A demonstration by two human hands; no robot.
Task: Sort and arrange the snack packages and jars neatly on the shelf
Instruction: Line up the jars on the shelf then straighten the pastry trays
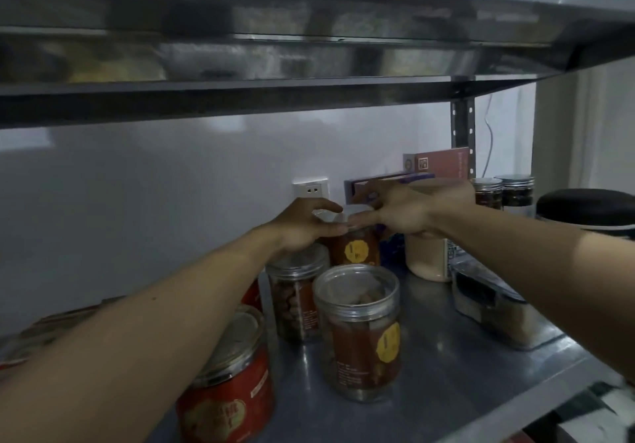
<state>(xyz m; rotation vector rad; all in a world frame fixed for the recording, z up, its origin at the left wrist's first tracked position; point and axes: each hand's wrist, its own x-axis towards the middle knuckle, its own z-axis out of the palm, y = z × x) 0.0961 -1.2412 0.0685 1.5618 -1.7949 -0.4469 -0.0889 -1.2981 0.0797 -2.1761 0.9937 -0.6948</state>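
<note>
A clear jar with a brown label and yellow sticker [355, 248] stands at the back of the metal shelf [446, 374]. My left hand [304, 226] grips its lid from the left, fingers curled over the top. From the right, my right hand [395, 212] holds the same lid between thumb and spread fingers. In front stand a matching yellow-sticker jar [357, 332], a jar of nuts [295, 300] and a red tin [230, 384] under my left forearm. A second red tin [253, 294] is mostly hidden.
Right of my hands are a cream-filled jar [426, 258], a rectangular clear container [488, 305], two small dark jars [488, 193], a black-lidded pot [584, 209] and purple [388, 184] and pink boxes [439, 164]. The upper shelf [240, 98] hangs low overhead. A wall socket [311, 190] sits behind.
</note>
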